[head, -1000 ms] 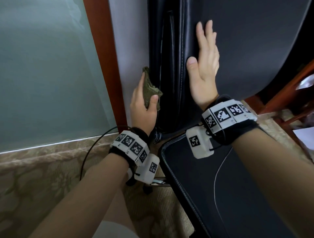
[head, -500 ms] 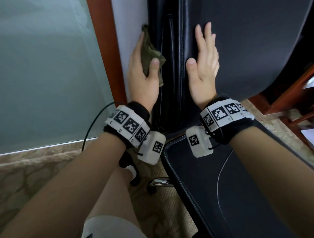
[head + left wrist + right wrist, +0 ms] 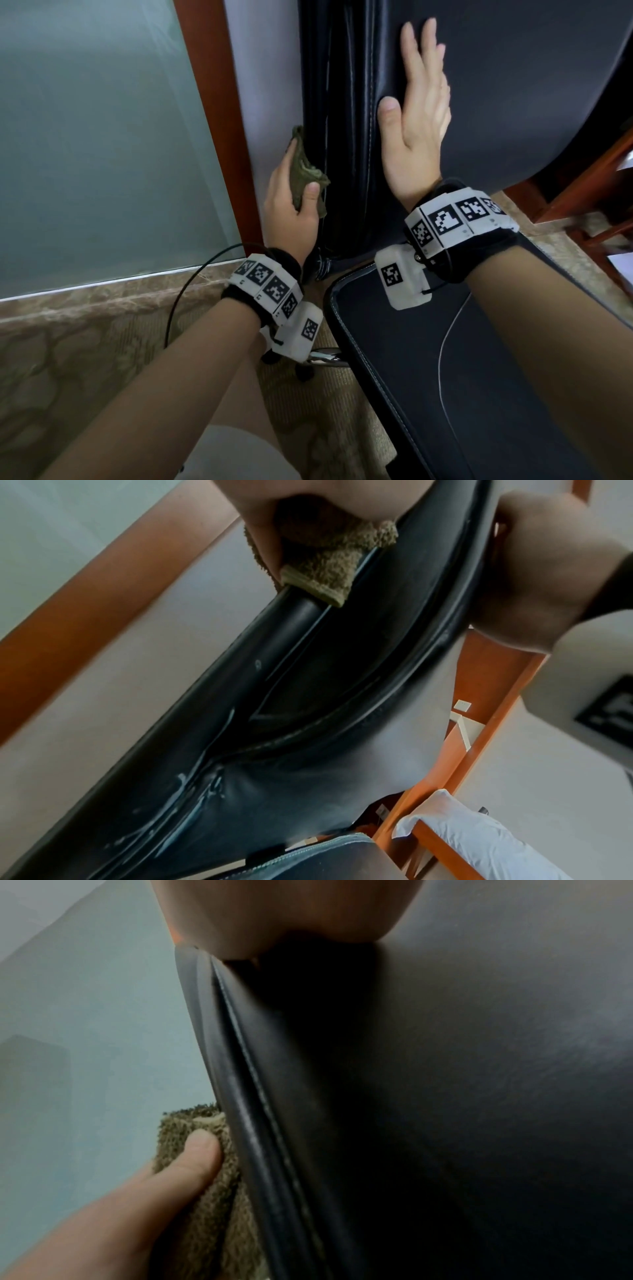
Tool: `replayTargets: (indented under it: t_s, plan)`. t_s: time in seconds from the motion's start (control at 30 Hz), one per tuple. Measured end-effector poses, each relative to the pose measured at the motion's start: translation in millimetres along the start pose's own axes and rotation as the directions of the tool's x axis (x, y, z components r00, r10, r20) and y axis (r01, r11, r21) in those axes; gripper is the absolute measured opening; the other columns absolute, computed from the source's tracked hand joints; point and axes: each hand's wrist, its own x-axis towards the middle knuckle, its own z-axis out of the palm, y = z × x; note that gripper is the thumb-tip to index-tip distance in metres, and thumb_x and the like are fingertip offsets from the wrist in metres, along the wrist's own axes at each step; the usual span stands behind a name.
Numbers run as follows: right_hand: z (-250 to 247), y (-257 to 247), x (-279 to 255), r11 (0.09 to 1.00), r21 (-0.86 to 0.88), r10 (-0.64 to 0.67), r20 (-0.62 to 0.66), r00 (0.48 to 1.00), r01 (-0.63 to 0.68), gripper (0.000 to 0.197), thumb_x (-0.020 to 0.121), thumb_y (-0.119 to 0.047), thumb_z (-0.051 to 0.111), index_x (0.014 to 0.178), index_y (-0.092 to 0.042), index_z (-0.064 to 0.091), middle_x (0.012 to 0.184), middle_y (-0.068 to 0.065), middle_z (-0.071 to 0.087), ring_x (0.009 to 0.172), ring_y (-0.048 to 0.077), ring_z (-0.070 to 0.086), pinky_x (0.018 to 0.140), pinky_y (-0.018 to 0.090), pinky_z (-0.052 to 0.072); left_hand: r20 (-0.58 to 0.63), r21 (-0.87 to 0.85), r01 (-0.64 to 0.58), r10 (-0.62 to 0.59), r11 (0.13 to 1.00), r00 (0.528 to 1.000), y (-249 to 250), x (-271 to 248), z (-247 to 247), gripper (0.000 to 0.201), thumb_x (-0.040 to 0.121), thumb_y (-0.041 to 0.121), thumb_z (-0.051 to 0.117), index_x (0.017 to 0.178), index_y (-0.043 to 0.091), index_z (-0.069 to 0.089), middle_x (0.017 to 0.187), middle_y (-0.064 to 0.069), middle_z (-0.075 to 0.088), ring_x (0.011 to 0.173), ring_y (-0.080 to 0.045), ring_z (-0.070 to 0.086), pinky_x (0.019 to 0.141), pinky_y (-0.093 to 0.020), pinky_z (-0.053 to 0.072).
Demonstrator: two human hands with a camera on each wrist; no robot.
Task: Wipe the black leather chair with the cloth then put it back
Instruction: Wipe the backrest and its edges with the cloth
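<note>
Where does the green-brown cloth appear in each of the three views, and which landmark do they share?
Head: cloth left of centre, gripped by the left hand.
Left wrist: cloth at the top, against the chair.
Right wrist: cloth at lower left, under the thumb.
Shared landmark: the chair's stitched edge.

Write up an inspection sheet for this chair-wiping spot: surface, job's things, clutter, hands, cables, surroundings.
Surface: patterned beige carpet underfoot.
Job's things: black leather chair, backrest upright, seat in front of it; olive terry cloth pressed against the backrest's left side edge.
Clutter: nothing seen.
Hands: left hand grips the cloth, thumb on top; right hand lies flat, fingers straight, on the backrest's front face.
Cables: black cable loops from the left wrist over the carpet; thin white cable runs from the right wrist across the seat.
Surroundings: frosted glass panel in a reddish wooden frame at left; wooden furniture at right.
</note>
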Motion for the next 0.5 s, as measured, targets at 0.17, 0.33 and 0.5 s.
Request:
replayTargets:
  t_s: [0.17, 0.33, 0.5]
  plan:
    - [1, 0, 0, 0.997, -0.072, -0.006, -0.049, 0.999, 0.003, 0.051, 0.095, -0.013, 0.039, 0.145, -0.007, 0.026, 0.153, 0.018, 0.017, 0.141, 0.036, 0.011, 0.113, 0.051, 0.006, 0.095, 0.028, -0.013, 0.01, 1.0, 0.995, 2, 3, -8, 0.057, 0.091, 0.031, 0.043, 0.138, 0.0, 0.038, 0.131, 0.0, 0.043, 0.121, -0.005, 0.041, 0.103, -0.012, 0.029]
    - [0, -2, -2, 0.993, -0.117, 0.012, -0.041, 0.999, -0.017, 0.052, 0.095, -0.014, 0.038, 0.145, -0.01, 0.025, 0.154, 0.016, 0.016, 0.142, 0.034, 0.011, 0.113, 0.05, 0.006, 0.091, -0.02, -0.025, 0.027, 0.999, 0.995, 21, 15, -17, 0.058, 0.09, 0.031, 0.042, 0.138, -0.001, 0.037, 0.134, -0.009, 0.047, 0.124, -0.018, 0.045, 0.109, -0.029, 0.033]
    - [0, -3, -2, 0.992, -0.124, 0.005, -0.025, 1.0, -0.008, 0.051, 0.097, -0.016, 0.036, 0.145, -0.009, 0.024, 0.154, 0.016, 0.015, 0.142, 0.034, 0.01, 0.112, 0.05, 0.005, -0.066, -0.067, -0.088, 0.084, 0.994, 0.994, 51, 53, -5, 0.051, 0.093, 0.02, 0.045, 0.138, -0.001, 0.034, 0.13, -0.003, 0.043, 0.116, 0.006, 0.042, 0.1, -0.009, 0.029]
